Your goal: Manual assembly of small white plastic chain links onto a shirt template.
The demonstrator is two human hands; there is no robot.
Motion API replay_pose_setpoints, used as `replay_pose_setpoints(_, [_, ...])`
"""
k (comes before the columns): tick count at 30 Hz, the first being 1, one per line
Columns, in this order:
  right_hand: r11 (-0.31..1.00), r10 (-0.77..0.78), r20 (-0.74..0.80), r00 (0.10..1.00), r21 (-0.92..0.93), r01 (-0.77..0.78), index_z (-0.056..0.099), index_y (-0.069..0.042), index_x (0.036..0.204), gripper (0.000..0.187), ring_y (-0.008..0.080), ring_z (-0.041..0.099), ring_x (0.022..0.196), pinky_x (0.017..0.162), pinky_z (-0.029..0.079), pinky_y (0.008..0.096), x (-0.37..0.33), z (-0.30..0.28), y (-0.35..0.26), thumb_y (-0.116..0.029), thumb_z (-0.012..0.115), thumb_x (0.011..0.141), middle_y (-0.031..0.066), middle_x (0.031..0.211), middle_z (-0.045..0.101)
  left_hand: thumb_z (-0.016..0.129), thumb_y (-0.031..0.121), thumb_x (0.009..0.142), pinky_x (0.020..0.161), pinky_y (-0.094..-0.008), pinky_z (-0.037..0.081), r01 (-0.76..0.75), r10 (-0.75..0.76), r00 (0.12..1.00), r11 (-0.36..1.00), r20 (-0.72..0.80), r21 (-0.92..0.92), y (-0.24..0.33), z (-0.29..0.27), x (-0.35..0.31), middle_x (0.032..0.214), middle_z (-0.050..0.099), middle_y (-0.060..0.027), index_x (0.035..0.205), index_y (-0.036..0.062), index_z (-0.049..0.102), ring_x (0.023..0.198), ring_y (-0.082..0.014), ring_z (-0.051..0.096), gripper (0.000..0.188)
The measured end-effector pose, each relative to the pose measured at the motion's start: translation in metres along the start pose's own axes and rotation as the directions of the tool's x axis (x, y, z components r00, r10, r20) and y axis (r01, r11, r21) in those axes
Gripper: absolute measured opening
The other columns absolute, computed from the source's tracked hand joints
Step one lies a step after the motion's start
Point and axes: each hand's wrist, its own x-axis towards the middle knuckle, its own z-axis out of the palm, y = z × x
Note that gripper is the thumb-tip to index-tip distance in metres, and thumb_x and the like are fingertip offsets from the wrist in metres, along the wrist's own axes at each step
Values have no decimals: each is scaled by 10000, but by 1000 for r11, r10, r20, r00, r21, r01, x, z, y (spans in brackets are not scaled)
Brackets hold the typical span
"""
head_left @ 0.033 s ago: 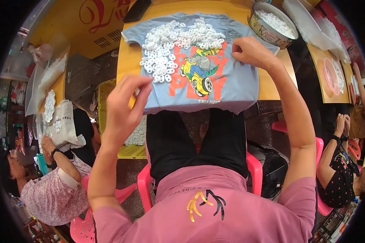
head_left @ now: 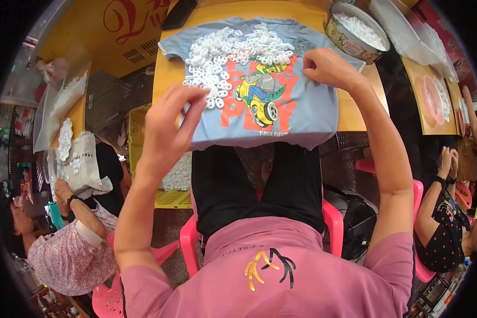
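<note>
My left hand point(head_left: 170, 119) reaches the near left edge of a pile of small white oval plastic pieces with holes point(head_left: 212, 50). Its thumb and fingers are apart, and the fingertips cover a few pieces. The pile lies on a grey-blue T-shirt point(head_left: 310, 114) with a printed dinosaur on a yellow scooter. My right hand point(head_left: 331, 69) rests on the shirt's right side, fingers curled together in a pinch. Whatever they hold, if anything, is hidden.
A round tin point(head_left: 355, 47) of white pieces stands at the back right, by a clear plastic bin point(head_left: 408, 40). A dark phone-like object point(head_left: 179, 15) lies at the back left. Yellow crates point(head_left: 172, 199) stand below left. People sit at tables on both sides.
My left hand has moved slightly up and to the right, onto the near edge of the white pieces. My right hand stays where it was.
</note>
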Motion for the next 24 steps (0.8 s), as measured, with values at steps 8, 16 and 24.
replay_pose_setpoints(8, [985, 48, -44, 998, 167, -40, 604, 55, 850, 173, 249, 643, 673, 647, 500, 357, -16, 2, 2, -109, 606, 797, 153, 718, 648, 606, 156, 872, 742, -419, 486, -35, -5, 992, 950, 127, 310, -79, 77, 87, 894, 638, -116, 902, 51, 643, 867, -325, 613, 116])
replay_pose_setpoints(16, [895, 53, -324, 945, 436, 99, 642, 26, 999, 142, 150, 589, 652, 625, 482, 287, -42, 21, -6, -64, 580, 909, 100, 832, 655, 640, 149, 826, 761, -418, 499, 6, -65, 986, 936, 156, 352, -79, 77, 80, 914, 649, -117, 916, 76, 646, 877, -338, 620, 116])
replay_pose_setpoints(24, [742, 247, -295, 923, 670, 15, 639, 0, 1041, 148, 83, 570, 681, 630, 474, 236, -43, 38, -16, -88, 560, 952, 37, 841, 648, 714, 144, 878, 697, -224, 488, 624, -498, 764, 411, 409, -665, -44, 72, 62, 851, 641, -15, 994, -3, 630, 755, -78, 589, 206])
